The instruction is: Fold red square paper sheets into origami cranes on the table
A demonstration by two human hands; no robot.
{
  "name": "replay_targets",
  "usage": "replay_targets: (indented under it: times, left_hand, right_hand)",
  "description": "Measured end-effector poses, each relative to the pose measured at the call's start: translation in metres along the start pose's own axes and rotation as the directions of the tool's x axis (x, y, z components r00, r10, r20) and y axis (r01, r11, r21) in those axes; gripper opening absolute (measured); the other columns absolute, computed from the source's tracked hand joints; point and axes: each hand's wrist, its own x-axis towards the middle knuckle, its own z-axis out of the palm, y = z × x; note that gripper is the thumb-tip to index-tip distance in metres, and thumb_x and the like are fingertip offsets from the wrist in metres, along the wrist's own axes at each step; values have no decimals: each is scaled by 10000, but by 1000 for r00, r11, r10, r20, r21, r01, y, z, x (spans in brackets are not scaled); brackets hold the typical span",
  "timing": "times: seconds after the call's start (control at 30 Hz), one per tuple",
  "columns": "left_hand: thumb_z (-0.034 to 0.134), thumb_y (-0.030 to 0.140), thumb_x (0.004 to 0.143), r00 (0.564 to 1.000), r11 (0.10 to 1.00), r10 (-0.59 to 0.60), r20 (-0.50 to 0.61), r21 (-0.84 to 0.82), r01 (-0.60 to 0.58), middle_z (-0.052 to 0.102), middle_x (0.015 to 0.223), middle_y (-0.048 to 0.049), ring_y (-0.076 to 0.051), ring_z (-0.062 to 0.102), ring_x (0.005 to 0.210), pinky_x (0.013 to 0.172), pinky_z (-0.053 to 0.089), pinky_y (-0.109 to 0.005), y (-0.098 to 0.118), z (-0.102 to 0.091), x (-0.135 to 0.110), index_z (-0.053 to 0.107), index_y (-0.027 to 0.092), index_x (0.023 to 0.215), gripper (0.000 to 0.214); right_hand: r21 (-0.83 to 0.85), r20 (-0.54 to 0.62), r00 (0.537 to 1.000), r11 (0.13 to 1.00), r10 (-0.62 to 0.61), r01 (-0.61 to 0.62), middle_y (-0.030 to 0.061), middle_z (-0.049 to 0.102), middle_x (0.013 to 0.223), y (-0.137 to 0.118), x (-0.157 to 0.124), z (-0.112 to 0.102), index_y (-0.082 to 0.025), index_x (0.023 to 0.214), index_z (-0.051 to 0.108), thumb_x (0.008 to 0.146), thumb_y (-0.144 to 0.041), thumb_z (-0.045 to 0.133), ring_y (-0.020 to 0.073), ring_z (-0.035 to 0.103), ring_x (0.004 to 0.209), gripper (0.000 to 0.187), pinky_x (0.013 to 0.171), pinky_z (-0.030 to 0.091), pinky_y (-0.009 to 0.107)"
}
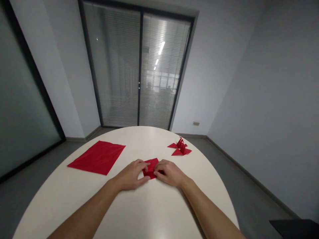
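A small folded piece of red paper [152, 164] lies on the table in front of me, with a crease or raised flap along its near part. My left hand [133, 174] holds its left side, the fingertips on top and the thumb along the near edge. On the other side, my right hand [169, 172] grips the right part between thumb and curled fingers. Both hands hide the paper's side edges.
The round cream table [149, 212] carries a large red paper sheet [98, 157] at the left. Several folded red paper figures, apparently cranes [181, 147], sit at the back right. A black object [296, 228] shows at the lower right, beyond the table.
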Motion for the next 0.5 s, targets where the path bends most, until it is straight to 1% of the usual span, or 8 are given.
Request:
replay_targets:
  times: [0.1, 0.23, 0.33, 0.5]
  left_hand:
    - [520, 384, 983, 998, 998, -51, -28, -39, 50, 669, 1149, -92, -231, 602, 1090, 999, 471, -358, -6, 5, 3, 662, 217, 1207, 314]
    - [447, 359, 1021, 995, 996, -77, -59, -48, 74, 677, 1153, -99, -223, 611, 1087, 990, 474, -355, -12, 14, 8, 667, 206, 1217, 332]
    - [419, 338, 1029, 993, 996, -92, -72, -25, 91, 676, 1140, -100, -220, 625, 1048, 959, 485, -355, -12, 18, 11, 670, 210, 1220, 340]
    - [448, 294, 1008, 986, 990, -138, -97, -4, 139, 676, 1131, -99, -229, 636, 1024, 925, 499, -360, -9, 22, 14, 665, 213, 1201, 301]
  right_hand:
    - [16, -14, 1000, 1000, 23, -23, 36, 747, 901, 2, 1, 3, -196, 876, 720, 966, -236, 545, 184, 637, 851, 201, 806, 458, 282]
    - [46, -41, 996, 996, 80, -78, 35, 729, 850, 2, -1, 2, -186, 861, 706, 947, -234, 563, 180, 622, 797, 173, 746, 454, 273]
    - [98, -43, 990, 987, 134, -129, 36, 732, 876, 3, -4, -2, -191, 948, 718, 912, -254, 620, 182, 632, 786, 122, 716, 452, 269]
    - [174, -36, 981, 968, 189, -180, 41, 738, 949, 4, -5, -3, -214, 1152, 698, 892, -202, 615, 187, 655, 816, 274, 747, 480, 280]
